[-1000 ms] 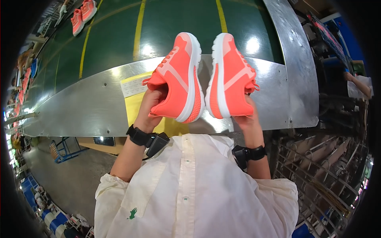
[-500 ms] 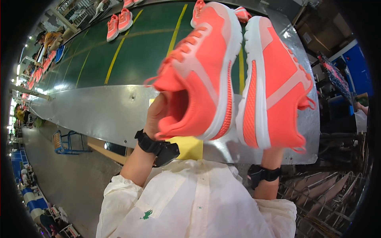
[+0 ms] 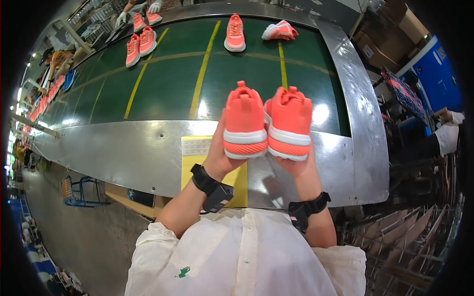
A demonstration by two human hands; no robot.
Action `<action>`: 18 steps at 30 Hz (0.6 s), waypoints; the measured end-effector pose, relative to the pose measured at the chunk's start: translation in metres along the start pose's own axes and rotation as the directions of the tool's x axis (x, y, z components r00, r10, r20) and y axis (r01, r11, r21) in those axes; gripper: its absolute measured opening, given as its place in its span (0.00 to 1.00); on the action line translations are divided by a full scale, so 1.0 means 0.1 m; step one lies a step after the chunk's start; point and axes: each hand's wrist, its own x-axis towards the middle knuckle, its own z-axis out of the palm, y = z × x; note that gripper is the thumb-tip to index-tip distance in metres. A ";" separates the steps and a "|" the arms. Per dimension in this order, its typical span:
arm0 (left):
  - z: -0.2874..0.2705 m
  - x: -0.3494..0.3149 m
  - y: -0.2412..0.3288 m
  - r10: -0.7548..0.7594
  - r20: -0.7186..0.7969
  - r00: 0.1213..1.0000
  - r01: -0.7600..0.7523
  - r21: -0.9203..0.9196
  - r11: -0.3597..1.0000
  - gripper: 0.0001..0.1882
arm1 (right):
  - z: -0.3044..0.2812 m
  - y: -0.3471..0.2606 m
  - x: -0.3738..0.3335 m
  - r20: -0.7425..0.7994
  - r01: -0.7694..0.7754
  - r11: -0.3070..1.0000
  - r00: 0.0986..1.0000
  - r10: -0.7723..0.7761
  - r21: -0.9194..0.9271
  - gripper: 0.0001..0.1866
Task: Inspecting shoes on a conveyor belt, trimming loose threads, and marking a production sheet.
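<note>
A pair of coral sneakers with white soles is held side by side above the metal edge of the conveyor, heels facing me. My left hand (image 3: 218, 153) grips the left sneaker (image 3: 245, 121) from its left side and below. Around the right sneaker (image 3: 290, 123) my right hand (image 3: 299, 165) is closed from below and the right. Their heels touch or nearly touch. The toes and most of my fingers are hidden behind the shoes. Under my left forearm lies a yellow sheet (image 3: 238, 190) with a white label sheet (image 3: 196, 146) at its top.
On the green conveyor belt (image 3: 173, 93) stand a single sneaker (image 3: 235, 34), another on its side (image 3: 280, 31) and a pair (image 3: 140, 45). Gloved hands of another person (image 3: 121, 19) are at the far edge. A wire rack (image 3: 395, 241) stands at right, a blue chair (image 3: 81, 191) at left.
Both sneakers have come down and away from my head, turning from their sides to heels toward me. They have drawn together. More of the belt now shows.
</note>
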 end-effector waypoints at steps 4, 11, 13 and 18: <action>-0.01 0.04 -0.02 -0.027 0.013 1.000 0.026 0.030 0.999 0.26 | -0.09 -0.01 -0.10 -0.042 0.027 0.989 0.999 -0.021 0.146 0.16; -0.21 0.09 -0.23 0.039 -0.119 0.992 0.030 0.525 0.851 0.28 | -0.42 -0.04 -0.10 0.507 0.491 -0.276 0.436 -0.744 -0.826 0.20; -0.32 0.04 -0.26 0.342 -0.363 0.867 0.276 0.921 0.276 0.25 | -1.05 -0.38 -0.33 -0.194 0.257 0.506 0.710 -0.677 -0.823 0.17; -0.70 -0.07 -0.31 0.451 0.170 0.876 -0.085 0.975 -0.204 0.15 | -1.73 -0.51 -0.59 -0.172 -0.010 0.214 0.638 -0.751 -0.977 0.16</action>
